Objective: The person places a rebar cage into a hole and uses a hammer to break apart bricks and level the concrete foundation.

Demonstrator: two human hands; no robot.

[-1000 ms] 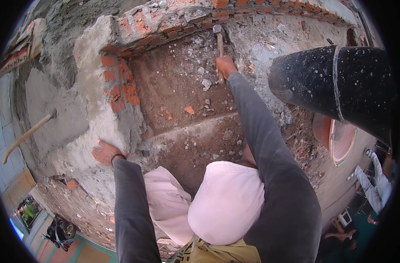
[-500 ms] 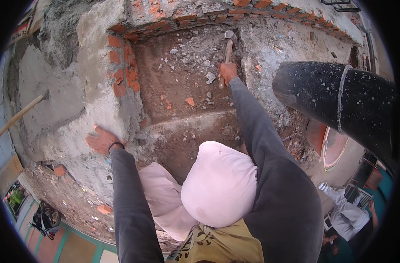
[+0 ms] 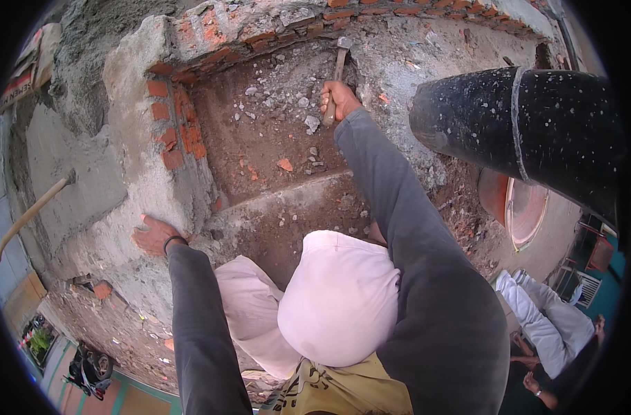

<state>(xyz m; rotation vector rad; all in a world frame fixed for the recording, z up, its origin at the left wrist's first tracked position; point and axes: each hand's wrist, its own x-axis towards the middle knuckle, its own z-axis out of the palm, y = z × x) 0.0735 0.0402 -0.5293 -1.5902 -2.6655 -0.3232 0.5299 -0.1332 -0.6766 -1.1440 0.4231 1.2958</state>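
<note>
My right hand (image 3: 341, 100) is wrapped round the wooden handle of a hammer (image 3: 339, 67), inside a shallow dirt-floored pit. The metal head points away from me, close to the pit's far right corner; whether it touches the wall I cannot tell. My left hand (image 3: 156, 236) lies with fingers apart on the rough cement top of the low wall (image 3: 180, 207) at the pit's left. Grey rubble (image 3: 312, 124) and an orange brick chip (image 3: 285, 164) are scattered over the pit floor.
A thick black pipe (image 3: 467, 114) juts in from the right, above a round pinkish basin (image 3: 527, 211). At left, a wooden-handled tool (image 3: 35, 214) rests in wet cement. Exposed bricks (image 3: 164, 128) edge the pit. Another person's light-trousered legs (image 3: 543, 315) show at lower right.
The whole view has shifted slightly. Both hands keep about the same places against the wall and pit. More of the other person's legs and hands shows at lower right.
</note>
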